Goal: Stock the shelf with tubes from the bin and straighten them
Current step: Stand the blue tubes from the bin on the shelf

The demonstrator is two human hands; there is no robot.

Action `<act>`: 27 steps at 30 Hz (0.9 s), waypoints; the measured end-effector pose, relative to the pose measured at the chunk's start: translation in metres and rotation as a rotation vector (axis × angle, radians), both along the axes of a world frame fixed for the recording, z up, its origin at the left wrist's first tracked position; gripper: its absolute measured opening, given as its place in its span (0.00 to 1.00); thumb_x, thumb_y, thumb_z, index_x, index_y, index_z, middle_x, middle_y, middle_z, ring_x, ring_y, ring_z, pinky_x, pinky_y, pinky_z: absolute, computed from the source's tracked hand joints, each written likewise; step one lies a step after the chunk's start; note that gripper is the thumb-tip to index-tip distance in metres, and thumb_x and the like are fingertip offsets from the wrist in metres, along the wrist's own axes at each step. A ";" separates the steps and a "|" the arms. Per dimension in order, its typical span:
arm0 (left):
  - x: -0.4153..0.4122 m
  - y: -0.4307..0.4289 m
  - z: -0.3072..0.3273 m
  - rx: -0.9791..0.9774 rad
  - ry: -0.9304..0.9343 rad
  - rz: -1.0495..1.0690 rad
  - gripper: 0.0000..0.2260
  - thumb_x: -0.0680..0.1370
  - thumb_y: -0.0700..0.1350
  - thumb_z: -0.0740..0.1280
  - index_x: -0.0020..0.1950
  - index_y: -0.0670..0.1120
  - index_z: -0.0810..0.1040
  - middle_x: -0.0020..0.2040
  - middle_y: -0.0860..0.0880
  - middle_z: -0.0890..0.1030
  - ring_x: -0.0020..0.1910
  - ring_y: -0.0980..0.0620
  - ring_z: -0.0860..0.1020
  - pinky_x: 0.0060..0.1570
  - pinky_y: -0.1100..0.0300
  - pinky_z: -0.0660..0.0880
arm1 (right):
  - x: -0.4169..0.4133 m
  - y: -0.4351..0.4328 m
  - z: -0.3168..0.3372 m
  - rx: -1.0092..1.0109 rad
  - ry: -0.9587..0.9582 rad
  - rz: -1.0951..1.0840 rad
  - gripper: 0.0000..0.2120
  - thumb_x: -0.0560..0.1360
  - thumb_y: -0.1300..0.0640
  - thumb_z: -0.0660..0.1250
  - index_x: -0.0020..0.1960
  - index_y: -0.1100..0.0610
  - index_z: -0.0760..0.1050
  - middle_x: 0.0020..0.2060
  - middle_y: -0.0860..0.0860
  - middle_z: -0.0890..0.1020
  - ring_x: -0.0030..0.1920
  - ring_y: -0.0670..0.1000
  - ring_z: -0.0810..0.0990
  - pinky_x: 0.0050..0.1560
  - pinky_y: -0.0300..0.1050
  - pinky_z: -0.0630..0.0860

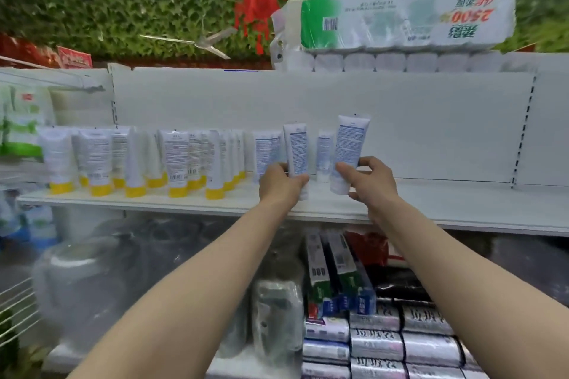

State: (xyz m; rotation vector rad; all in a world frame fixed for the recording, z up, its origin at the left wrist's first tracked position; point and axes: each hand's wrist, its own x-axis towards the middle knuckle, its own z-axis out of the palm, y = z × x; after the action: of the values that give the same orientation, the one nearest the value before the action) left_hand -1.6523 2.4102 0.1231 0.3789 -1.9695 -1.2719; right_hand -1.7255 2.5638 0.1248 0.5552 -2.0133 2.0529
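Observation:
My left hand (278, 183) grips a white tube with blue print (296, 151), upright, cap down, near the front of the white shelf (184, 201). My right hand (368, 177) pinches a second white tube (349, 144), tilted slightly right, its cap just above the shelf board. Behind them stand two more white-capped tubes (267, 151) (324, 148). To the left, several rows of white tubes with yellow caps (135, 163) stand on the same shelf. No bin is in view.
The shelf to the right of my hands (446, 200) is bare up to the back panel. Toilet paper packs (400, 21) lie on top of the unit. Boxed toothpaste (335, 274) and wrapped goods fill the lower shelf. Green-white packages (21, 120) hang at far left.

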 end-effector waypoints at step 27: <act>-0.075 -0.034 -0.016 0.018 -0.055 -0.053 0.17 0.73 0.48 0.75 0.58 0.46 0.76 0.54 0.50 0.81 0.51 0.50 0.79 0.53 0.56 0.75 | -0.099 -0.050 0.007 0.194 -0.111 -0.118 0.14 0.70 0.48 0.77 0.48 0.52 0.74 0.47 0.52 0.81 0.45 0.53 0.82 0.50 0.56 0.82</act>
State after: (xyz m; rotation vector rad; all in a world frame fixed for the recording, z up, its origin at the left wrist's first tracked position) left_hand -1.7274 2.3766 0.1073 0.3764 -2.0274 -1.3261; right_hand -1.8241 2.5138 0.1315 0.3523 -2.2666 1.8719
